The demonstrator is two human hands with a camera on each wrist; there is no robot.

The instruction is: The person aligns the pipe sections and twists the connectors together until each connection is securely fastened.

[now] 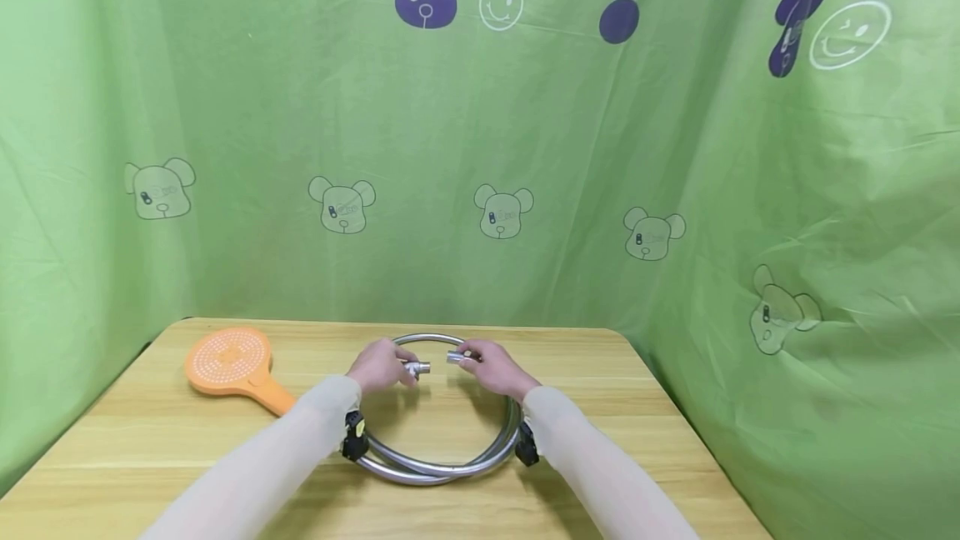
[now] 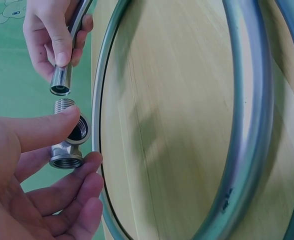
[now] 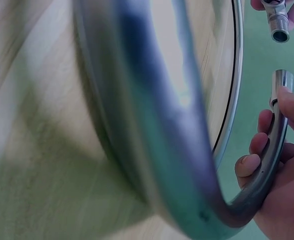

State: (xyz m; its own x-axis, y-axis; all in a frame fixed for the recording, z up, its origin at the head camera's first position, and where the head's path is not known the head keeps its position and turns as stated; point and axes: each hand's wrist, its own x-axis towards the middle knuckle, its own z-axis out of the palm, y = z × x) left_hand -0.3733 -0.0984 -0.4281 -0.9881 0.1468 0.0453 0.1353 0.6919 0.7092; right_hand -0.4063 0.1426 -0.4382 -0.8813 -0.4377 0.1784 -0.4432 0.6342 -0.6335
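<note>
- Both hands are busy and apart: left hand (image 1: 381, 365) pinches the metal fitting (image 2: 63, 151) with thumb and fingertips, right hand (image 1: 491, 363) is wrapped on the hose (image 1: 450, 469) just behind its metal end (image 2: 61, 81).
- The fitting's threads (image 2: 63, 103) face that end, small gap, over the middle of the coil lying on the table (image 1: 615, 423).
- If they meet crooked, I'd bet on crossed threads; the springy-looking coil could tug the end off line.
- That fingertip pinch might let the fitting twist or drop, imo.
- Far table edge is close behind the hands, so don't push that way. More elbow room rightward.
- Careful on the left: the orange shower head's (image 1: 228, 361) handle reaches the left sleeve (image 1: 262, 457), easy to bump.
</note>
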